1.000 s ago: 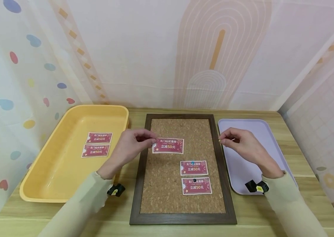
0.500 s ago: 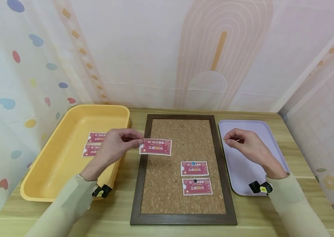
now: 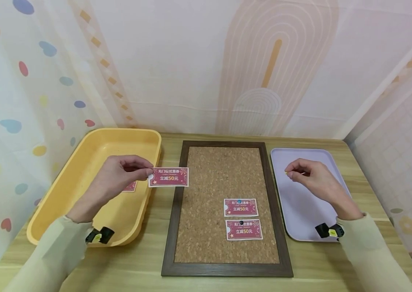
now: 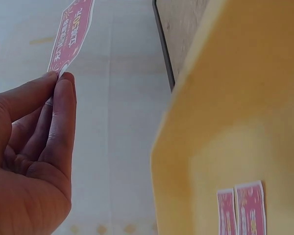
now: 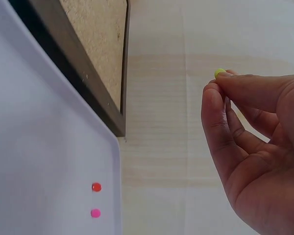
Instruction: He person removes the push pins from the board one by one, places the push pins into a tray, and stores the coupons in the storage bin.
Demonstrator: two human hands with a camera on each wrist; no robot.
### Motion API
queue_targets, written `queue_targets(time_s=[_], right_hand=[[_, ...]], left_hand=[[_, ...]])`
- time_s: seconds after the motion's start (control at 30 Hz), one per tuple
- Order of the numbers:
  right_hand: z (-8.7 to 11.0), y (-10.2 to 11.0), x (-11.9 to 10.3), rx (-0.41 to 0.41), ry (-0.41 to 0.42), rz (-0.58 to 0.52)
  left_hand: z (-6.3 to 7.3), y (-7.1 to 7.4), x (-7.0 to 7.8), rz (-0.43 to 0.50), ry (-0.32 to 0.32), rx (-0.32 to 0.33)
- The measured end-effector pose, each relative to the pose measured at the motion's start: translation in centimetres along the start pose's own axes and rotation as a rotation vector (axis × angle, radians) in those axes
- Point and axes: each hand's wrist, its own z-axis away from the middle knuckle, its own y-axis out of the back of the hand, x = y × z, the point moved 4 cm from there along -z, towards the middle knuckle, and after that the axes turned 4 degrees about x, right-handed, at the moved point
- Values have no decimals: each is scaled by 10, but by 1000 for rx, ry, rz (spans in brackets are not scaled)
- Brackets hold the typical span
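My left hand (image 3: 112, 180) pinches the left end of a red coupon (image 3: 169, 177) between thumb and fingers. The coupon hangs in the air between the yellow tub (image 3: 111, 140) and the cork board (image 3: 206, 227), its right end over the dark frame. My right hand (image 3: 312, 180), above the lilac tray (image 3: 293, 215), pinches a small yellow pin (image 5: 219, 73) whose shaft is hidden by the fingers. On the board's lower right lie two like coupons, an upper coupon (image 3: 246, 209) with a blue pin (image 3: 239, 201) and a lower coupon (image 3: 244, 232) with a black pin (image 3: 241, 222).
Inside the tub are two more coupons (image 4: 251, 208), mostly hidden behind my left hand in the head view. A red pin (image 5: 96, 187) and a pink pin (image 5: 95, 213) sit in the lilac tray. A patterned cloth (image 3: 177, 73) hangs behind the wooden table (image 3: 171, 142).
My left hand has moved left with the coupon, from over the cork board toward the tub. My right hand has drifted slightly right, still pinching the yellow pin.
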Motion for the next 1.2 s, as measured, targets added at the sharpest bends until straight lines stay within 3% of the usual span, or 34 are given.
queue_targets(time_s=[0.27, 0.6, 0.9, 1.2], right_hand=[[1, 6, 10, 2, -3, 5], [-2, 16, 24, 17, 12, -25], [-5, 22, 42, -7, -41, -16], [-11, 24, 57, -28, -100, 27]], left_hand=[[3, 21, -14, 9, -12, -2], [-4, 40, -34, 78, -49, -8], [-12, 57, -56, 42, -13, -35], [-22, 65, -74, 101, 12, -63]])
